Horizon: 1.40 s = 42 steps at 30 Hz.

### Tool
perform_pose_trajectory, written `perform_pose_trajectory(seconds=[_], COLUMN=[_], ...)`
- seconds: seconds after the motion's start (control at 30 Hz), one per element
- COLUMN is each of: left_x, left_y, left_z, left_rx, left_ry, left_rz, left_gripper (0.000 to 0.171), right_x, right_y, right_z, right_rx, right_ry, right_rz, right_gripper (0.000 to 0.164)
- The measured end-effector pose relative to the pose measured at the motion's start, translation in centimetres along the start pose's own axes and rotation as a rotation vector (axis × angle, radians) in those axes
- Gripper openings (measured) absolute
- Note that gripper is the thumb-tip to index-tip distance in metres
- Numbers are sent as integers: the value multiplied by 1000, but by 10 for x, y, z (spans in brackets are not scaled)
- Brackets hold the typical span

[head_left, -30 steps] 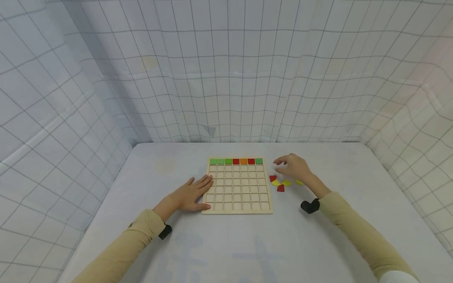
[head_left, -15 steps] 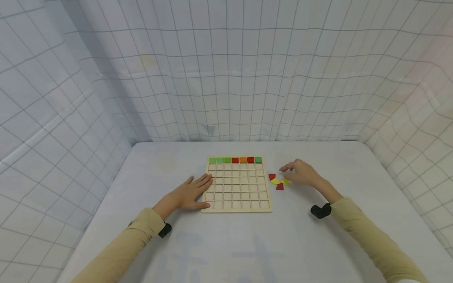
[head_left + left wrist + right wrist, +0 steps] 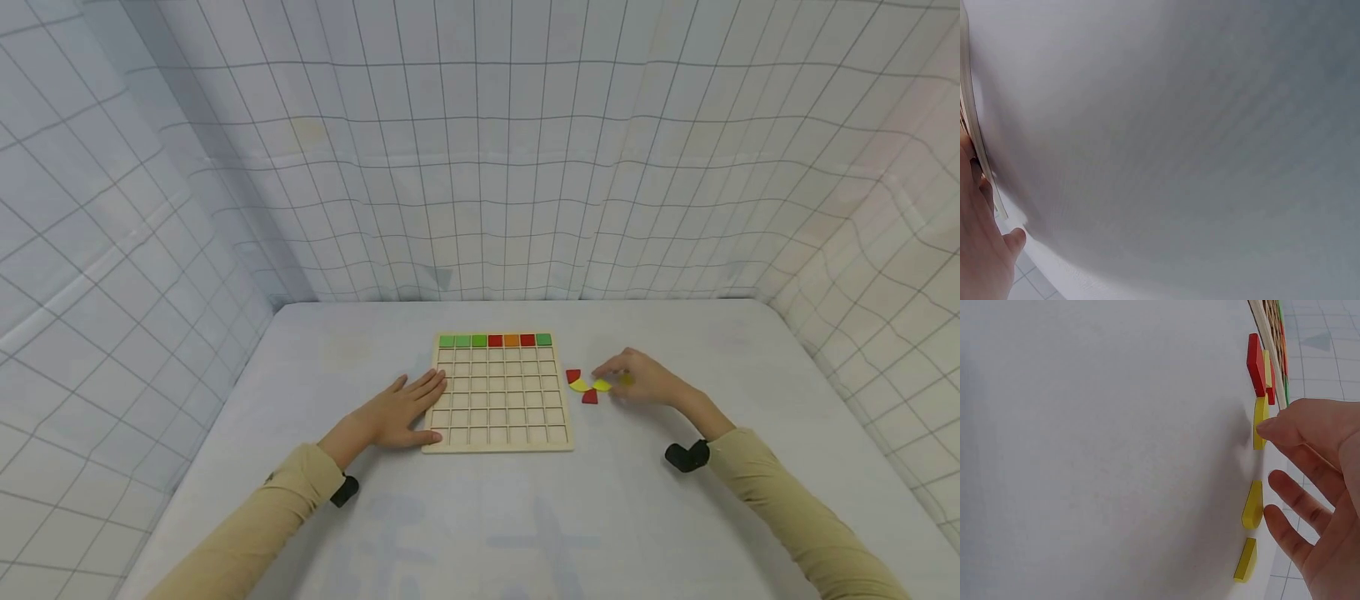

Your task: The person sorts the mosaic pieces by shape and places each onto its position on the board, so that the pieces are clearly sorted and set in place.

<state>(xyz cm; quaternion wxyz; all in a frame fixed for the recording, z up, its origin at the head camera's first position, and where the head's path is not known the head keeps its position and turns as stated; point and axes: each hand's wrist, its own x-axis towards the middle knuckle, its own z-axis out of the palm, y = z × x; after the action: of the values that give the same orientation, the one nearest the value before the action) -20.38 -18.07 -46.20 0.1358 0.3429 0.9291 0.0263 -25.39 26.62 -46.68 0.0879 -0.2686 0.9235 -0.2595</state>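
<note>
A wooden grid board [image 3: 498, 447] lies on the table, its back row filled with green, red and orange square tiles. My left hand [image 3: 405, 412] rests flat with spread fingers on the board's left edge; in the left wrist view, only part of that hand [image 3: 985, 237] shows. Beside the board's right edge, my right hand [image 3: 641, 379] reaches over a leaf-shaped yellow piece [image 3: 602, 386], thumb and index finger on either side of it. In the right wrist view, the thumb tip overlaps this yellow piece [image 3: 1260, 422], and the other fingers are loosely bent.
Between board and right hand lie a red piece [image 3: 573, 376], another red piece [image 3: 590, 397] and a curved yellow piece [image 3: 578, 385]. Two more yellow pieces lie under the right hand, one [image 3: 1252, 506] nearer and one [image 3: 1246, 561] farther along. Gridded white cloth [image 3: 495, 208] hangs behind the table.
My right hand has moved right and toward me from beyond the pieces, lowering to the yellow piece. The left hand stays on the board.
</note>
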Motion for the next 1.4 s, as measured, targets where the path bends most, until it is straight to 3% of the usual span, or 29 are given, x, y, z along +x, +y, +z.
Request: perform_pose_trajectory(seconds=[0.5,1.07,1.4], left_x=[1,-2,-1], left_y=[-1,3,2], left_z=[0,-3,0], left_rx=[0,-34,-33], left_ry=[12,8,11], left_rz=[1,-3,-3], left_gripper=[90,89,90], right_x=[-3,-5,-3], right_y=[3,2,-3], right_z=[-3,1,0], right_rx=[-72,-168,-169], right_ry=[9,65,109], right_rz=[-24,59,91], right_gripper=[29,23,23])
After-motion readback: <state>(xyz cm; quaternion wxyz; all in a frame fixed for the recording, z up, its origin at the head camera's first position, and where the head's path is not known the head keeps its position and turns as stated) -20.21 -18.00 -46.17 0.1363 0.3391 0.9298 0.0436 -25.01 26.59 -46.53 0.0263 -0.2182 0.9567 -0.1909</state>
